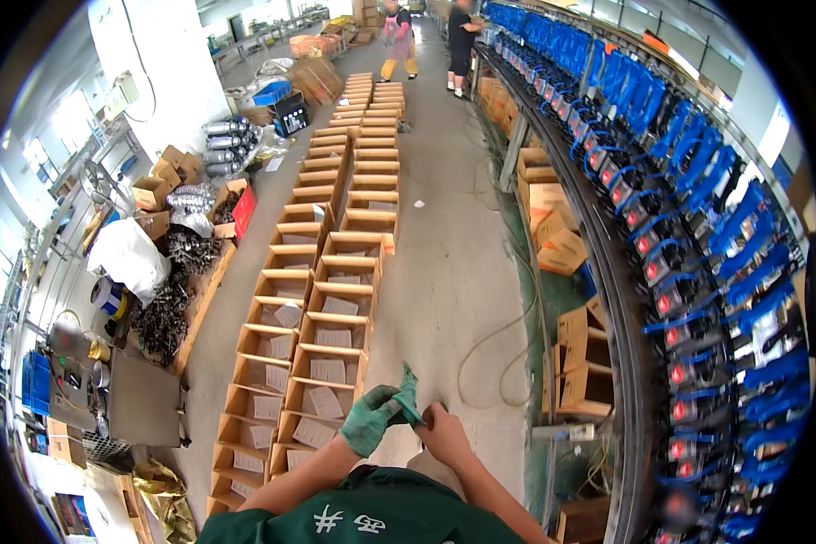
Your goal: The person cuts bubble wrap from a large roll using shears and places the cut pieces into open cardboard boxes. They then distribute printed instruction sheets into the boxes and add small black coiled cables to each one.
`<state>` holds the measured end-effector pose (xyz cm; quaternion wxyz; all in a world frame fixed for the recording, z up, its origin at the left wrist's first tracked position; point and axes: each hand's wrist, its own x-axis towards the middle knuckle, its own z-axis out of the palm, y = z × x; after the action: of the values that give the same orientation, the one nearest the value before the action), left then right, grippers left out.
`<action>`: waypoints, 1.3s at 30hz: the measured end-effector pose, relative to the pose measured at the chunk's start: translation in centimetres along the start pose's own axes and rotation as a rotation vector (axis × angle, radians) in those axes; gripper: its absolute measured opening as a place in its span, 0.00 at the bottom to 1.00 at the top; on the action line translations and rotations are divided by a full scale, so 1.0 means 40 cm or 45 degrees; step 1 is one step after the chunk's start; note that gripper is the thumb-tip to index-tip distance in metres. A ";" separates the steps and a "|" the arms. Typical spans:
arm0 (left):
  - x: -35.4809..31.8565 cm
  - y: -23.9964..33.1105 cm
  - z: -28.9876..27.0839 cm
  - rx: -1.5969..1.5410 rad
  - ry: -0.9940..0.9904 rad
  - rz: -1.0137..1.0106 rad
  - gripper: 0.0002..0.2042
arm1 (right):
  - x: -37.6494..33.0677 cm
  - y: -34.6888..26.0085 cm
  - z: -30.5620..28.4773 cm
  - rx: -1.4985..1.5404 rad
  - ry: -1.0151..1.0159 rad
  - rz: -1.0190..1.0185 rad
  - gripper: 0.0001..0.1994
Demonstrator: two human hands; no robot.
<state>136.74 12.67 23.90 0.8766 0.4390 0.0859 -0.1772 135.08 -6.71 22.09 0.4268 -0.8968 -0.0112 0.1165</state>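
My left hand (370,419) wears a green work glove and pinches the fingertips of a second green glove (408,392). That glove sticks up between my two hands. My bare right hand (444,433) is closed around its lower end at the cuff. Both hands sit close together low in the head view, above my green shirt. Below and to the left of them run two rows of open cardboard boxes (328,337), each with a paper sheet inside.
A long conveyor line (698,299) of blue and black machines curves down the right side. Cardboard boxes (558,236) stand beside it. Metal parts, bags and cartons (168,272) pile up at left. Two people (431,41) stand far down the concrete aisle.
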 end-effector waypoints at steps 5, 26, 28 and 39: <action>0.301 0.126 0.039 1.326 -0.251 0.503 0.11 | 0.423 0.076 -0.137 1.566 -0.728 0.864 0.21; 1.940 0.710 0.401 1.820 -0.502 1.439 0.17 | 2.022 -0.203 -0.837 0.818 -0.106 -0.527 0.21; 2.091 0.735 0.364 1.809 -0.362 1.266 0.17 | 2.179 -0.120 -0.834 0.468 -0.018 -0.544 0.19; 2.820 0.895 0.317 1.555 0.227 0.749 0.21 | 3.036 -0.057 -0.958 -0.046 -0.640 -0.611 0.19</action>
<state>254.54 -4.26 23.43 0.4732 0.8728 -0.0804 0.0885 261.77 -19.97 22.95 0.4098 -0.8192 -0.3287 0.2299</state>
